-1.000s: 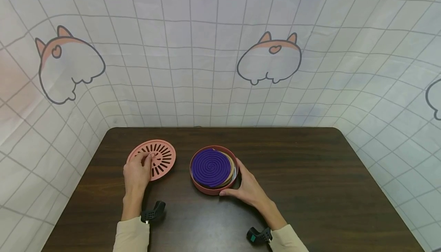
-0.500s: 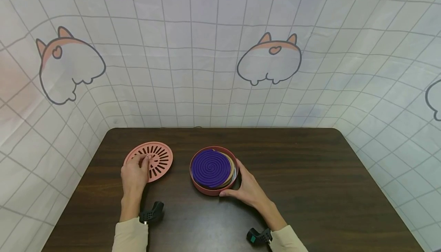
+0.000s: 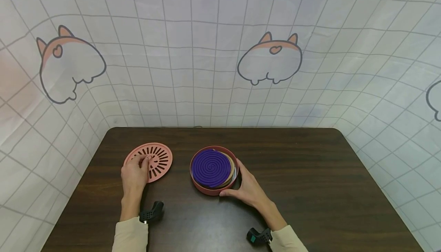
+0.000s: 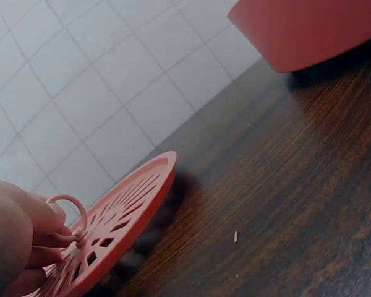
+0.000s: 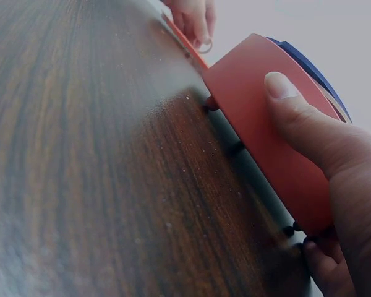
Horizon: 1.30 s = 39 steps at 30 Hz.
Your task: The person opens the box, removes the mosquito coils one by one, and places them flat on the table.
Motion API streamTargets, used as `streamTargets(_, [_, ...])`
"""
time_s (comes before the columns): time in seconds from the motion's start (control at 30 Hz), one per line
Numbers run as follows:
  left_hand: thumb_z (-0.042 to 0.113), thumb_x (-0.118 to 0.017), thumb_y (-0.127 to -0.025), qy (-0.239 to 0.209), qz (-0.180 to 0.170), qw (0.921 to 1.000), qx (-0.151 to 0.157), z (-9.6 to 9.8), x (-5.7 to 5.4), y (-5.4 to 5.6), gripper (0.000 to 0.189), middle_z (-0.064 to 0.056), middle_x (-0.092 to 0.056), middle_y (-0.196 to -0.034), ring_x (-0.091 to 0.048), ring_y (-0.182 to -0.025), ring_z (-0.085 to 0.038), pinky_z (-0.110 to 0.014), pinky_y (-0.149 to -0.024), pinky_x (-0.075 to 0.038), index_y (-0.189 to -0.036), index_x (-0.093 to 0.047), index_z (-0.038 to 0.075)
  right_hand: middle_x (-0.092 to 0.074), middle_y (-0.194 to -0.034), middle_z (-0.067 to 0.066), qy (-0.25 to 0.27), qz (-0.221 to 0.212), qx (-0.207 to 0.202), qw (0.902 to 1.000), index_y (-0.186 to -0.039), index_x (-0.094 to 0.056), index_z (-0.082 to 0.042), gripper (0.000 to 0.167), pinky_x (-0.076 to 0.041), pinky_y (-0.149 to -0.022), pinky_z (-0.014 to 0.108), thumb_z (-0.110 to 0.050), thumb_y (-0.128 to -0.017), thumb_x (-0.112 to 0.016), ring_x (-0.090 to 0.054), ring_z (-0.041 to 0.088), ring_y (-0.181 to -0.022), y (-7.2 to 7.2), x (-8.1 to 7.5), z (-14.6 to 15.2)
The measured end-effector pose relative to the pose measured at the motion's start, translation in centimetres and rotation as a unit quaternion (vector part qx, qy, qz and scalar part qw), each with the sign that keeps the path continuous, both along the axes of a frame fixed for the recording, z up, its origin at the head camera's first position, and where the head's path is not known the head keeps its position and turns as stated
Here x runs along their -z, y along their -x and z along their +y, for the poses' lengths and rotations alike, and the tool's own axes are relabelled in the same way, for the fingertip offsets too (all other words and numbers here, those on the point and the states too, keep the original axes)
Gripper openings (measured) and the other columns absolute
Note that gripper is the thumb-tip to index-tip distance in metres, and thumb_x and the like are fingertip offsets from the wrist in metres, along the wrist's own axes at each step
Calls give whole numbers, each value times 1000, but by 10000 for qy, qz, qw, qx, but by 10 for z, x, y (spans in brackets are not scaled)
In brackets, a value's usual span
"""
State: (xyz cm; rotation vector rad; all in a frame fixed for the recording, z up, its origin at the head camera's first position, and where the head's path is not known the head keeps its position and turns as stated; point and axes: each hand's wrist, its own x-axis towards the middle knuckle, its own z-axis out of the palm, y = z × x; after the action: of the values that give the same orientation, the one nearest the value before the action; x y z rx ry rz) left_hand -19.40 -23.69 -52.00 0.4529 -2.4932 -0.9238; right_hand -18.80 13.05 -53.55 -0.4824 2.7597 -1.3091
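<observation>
A round pink slotted lid [image 3: 162, 160] lies at the left of the table in the head view. My left hand [image 3: 135, 173] pinches the small ring [image 4: 76, 207] at the lid's middle, clearly seen in the left wrist view. To the right stands a round pinkish-red mosquito coil box [image 3: 206, 191] on small feet. A purple mosquito coil [image 3: 211, 168] lies on top in it, with tan and pale coils [image 3: 233, 169] showing under its right edge. My right hand [image 3: 251, 187] holds the box's right side, thumb [image 5: 290, 102] along the wall at the front and fingers round the back.
Both things are on a dark wood-grain table [image 3: 293, 168]. A white curtain [image 3: 200, 53] with grey grid lines and cartoon animals surrounds the table at the back and sides. Black wrist cameras [image 3: 153, 212] sit on both forearms.
My left hand has moved slightly left with the lid, then stayed almost still over the last half second. My right hand and the box have not moved.
</observation>
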Motion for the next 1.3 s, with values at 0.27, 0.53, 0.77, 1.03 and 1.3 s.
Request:
streamTargets(0.27, [15, -61, -100, -47, -121, 9999, 0, 0, 1, 0, 25, -24, -72, -106, -65, -91, -36, -52, -82, -53, -114, -71, -3, -36, -162, 1, -41, -32, 4, 10000, -161, -20, -23, 129, -33, -119, 52, -62, -60, -89, -37, 24, -149, 0, -1, 0])
streamTargets(0.53, [17, -61, -100, -103, -158, 9998, 4, 0, 1, -1, 26, -23, -72, -103, -62, -87, -34, -49, -79, -52, -114, -71, -3, -37, -161, 1, -1, -24, -28, 10000, -161, -20, -24, 128, -33, -119, 52, -62, -61, -89, -37, 24, -148, -1, -2, 0])
streamTargets(0.77, [21, -62, -99, -152, -25, 9999, 7, -3, 2, 1, 28, -21, -72, -100, -63, -88, -34, -48, -79, -51, -114, -70, -1, -36, -162, 3, 4, 55, -50, 10000, -161, -20, -22, 127, -33, -118, 53, -62, -62, -88, -37, 26, -149, -1, -2, 0])
streamTargets(1.03, [22, -61, -100, -253, -39, 9997, 29, -2, -2, 0, 32, -23, -71, -114, -66, -99, -38, -54, -86, -52, -121, -68, 0, -37, -161, 0, 36, 55, -82, 9999, -161, -20, -26, 126, -34, -119, 52, -61, -61, -89, -37, 23, -148, 0, 1, 0])
streamTargets(1.3, [26, -57, -101, -154, 243, 9996, -7, 2, -12, 0, 35, -21, -69, -123, -66, -92, -37, -53, -81, -50, -125, -68, 2, -38, -160, -1, 56, 55, -82, 9999, -160, -21, -27, 125, -33, -119, 52, -61, -61, -89, -38, 22, -148, 2, 0, 0])
